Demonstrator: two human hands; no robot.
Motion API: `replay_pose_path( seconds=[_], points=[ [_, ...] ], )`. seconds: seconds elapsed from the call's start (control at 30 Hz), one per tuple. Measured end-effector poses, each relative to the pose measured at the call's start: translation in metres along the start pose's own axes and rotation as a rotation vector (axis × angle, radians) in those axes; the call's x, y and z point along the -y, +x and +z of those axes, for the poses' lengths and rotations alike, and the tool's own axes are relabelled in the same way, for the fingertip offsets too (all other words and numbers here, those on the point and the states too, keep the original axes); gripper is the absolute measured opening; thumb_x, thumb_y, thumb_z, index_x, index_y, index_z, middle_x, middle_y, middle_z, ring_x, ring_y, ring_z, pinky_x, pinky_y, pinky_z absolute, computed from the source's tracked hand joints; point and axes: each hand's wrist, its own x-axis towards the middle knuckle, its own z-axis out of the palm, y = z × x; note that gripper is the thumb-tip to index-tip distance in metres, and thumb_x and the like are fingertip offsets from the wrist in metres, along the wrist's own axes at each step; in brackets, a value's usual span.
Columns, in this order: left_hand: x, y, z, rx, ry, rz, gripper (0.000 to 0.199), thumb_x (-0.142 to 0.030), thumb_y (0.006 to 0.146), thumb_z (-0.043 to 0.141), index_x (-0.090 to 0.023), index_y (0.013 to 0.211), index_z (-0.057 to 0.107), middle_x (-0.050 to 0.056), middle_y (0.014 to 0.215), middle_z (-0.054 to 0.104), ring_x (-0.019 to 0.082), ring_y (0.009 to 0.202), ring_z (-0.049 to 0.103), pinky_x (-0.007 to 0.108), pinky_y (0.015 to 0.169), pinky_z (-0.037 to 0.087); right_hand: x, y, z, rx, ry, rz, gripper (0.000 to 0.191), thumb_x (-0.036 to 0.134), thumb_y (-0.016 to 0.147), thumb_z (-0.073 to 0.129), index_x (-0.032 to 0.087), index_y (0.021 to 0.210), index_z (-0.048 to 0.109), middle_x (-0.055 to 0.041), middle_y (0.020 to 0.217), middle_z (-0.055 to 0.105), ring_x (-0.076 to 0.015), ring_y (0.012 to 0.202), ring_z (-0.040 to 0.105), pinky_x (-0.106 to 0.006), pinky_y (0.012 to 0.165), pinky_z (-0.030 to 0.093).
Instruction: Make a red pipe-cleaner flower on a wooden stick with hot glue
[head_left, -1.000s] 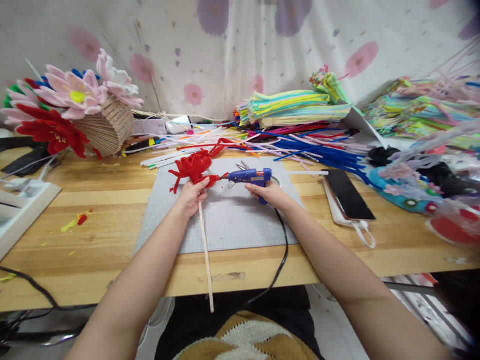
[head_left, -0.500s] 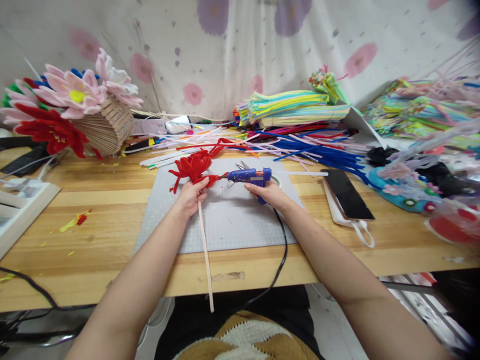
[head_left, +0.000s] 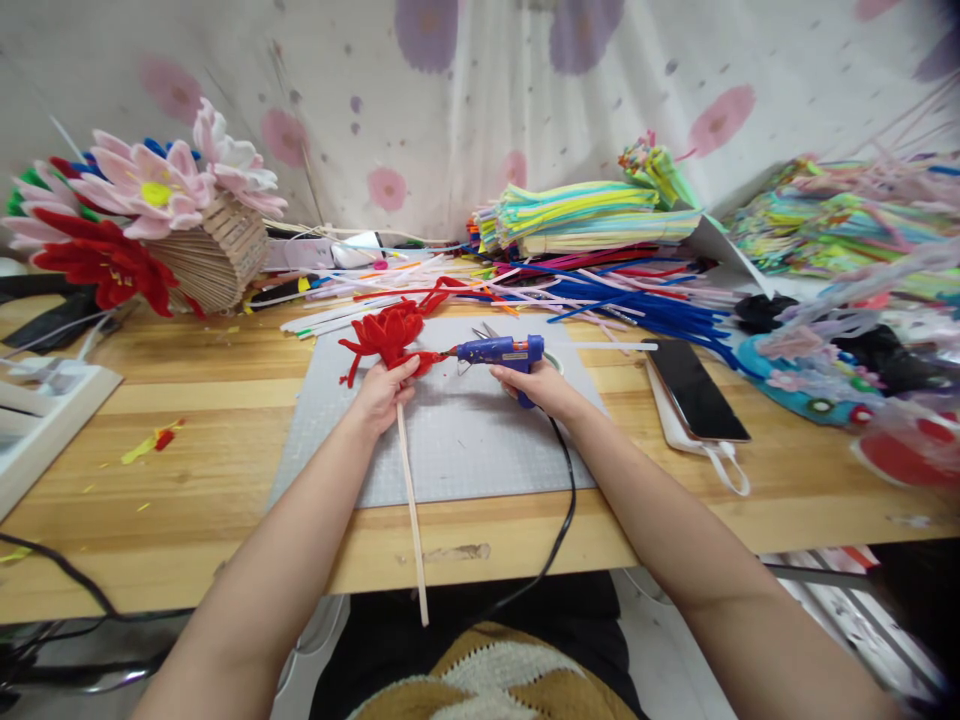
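Over a gray cutting mat [head_left: 465, 455] on a wooden tabletop [head_left: 187, 400], a person's left hand [head_left: 386, 392] is gripping a pale stick [head_left: 411, 510], fingers curled closed just under a red fuzzy flower [head_left: 388, 335] at the mat's far left. The right hand [head_left: 534, 385] is wrapping around a blue glue gun [head_left: 491, 351], whose nozzle is pointing at a red petal [head_left: 429, 359] beside the left hand. A phone [head_left: 699, 390] is lying right of the mat.
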Motion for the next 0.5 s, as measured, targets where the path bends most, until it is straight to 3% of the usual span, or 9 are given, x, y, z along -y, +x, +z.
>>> replay_pose_path(
  seconds=[0.2, 0.37, 0.5],
  points=[
    [0.0015, 0.001, -0.001, -0.001, 0.01, 0.012, 0.023, -0.017, 0.054, 0.076, -0.01, 0.07, 0.061, 0.004, 0.064, 0.061, 0.002, 0.043, 0.036, 0.014, 0.033, 0.011, 0.0011, -0.0008, 0.0007, 0.014, -0.003, -0.008, 0.04, 0.055, 0.062, 0.064, 0.017, 0.067, 0.053, 0.0018, 0.054, 0.05, -0.0094, 0.05, 0.044, -0.025, 0.051, 0.035],
    [0.001, 0.0002, -0.0004, 0.005, 0.004, 0.009, 0.024, -0.017, 0.054, 0.075, -0.009, 0.071, 0.061, 0.007, 0.069, 0.063, 0.004, 0.048, 0.043, 0.014, 0.033, 0.011, 0.0048, -0.0023, -0.0005, 0.006, 0.006, 0.009, 0.04, 0.055, 0.061, 0.065, 0.017, 0.066, 0.052, 0.003, 0.052, 0.049, -0.0086, 0.048, 0.041, -0.025, 0.049, 0.033],
    [0.001, 0.0003, -0.0005, 0.002, 0.0, 0.013, 0.023, -0.017, 0.054, 0.075, -0.009, 0.07, 0.061, 0.005, 0.064, 0.062, 0.001, 0.043, 0.035, 0.013, 0.032, 0.012, 0.0063, -0.0036, -0.0011, 0.045, 0.002, -0.005, 0.04, 0.054, 0.061, 0.064, 0.017, 0.064, 0.051, 0.0026, 0.052, 0.048, -0.0085, 0.049, 0.041, -0.025, 0.05, 0.033]
  ],
)
